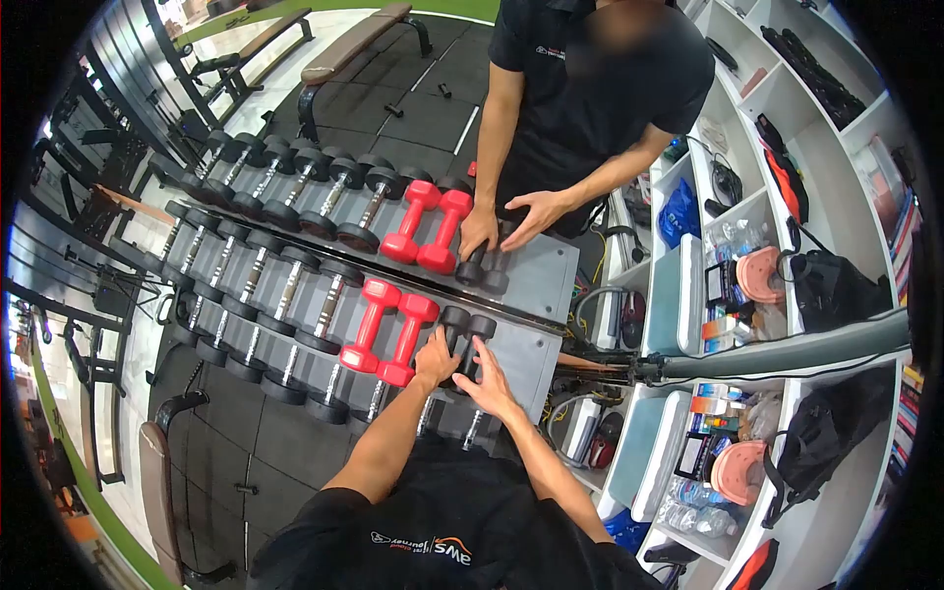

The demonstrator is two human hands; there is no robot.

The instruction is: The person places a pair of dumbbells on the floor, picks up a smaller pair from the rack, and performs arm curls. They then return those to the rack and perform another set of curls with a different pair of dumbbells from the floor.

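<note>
Two small black dumbbells [481, 328] lie side by side at the right end of the rack's top shelf. My left hand [437, 358] is closed around the left one, its fingers partly hiding the handle. Close by, my right hand [486, 382] is open, thumb and fingers spread beside the right dumbbell's handle. Whether it touches that handle is hard to see. Immediately left of them are two red dumbbells [409, 340] standing out by their colour. Both hands also appear in the mirror behind the shelf.
Chrome-handled dumbbells with black heads [288, 295] fill the rack to the left, with more on a lower tier. A wall mirror [324, 118] rises behind the rack. White shelving [629, 472] with bottles and bags stands on the right. A padded bench [157, 482] is at the left.
</note>
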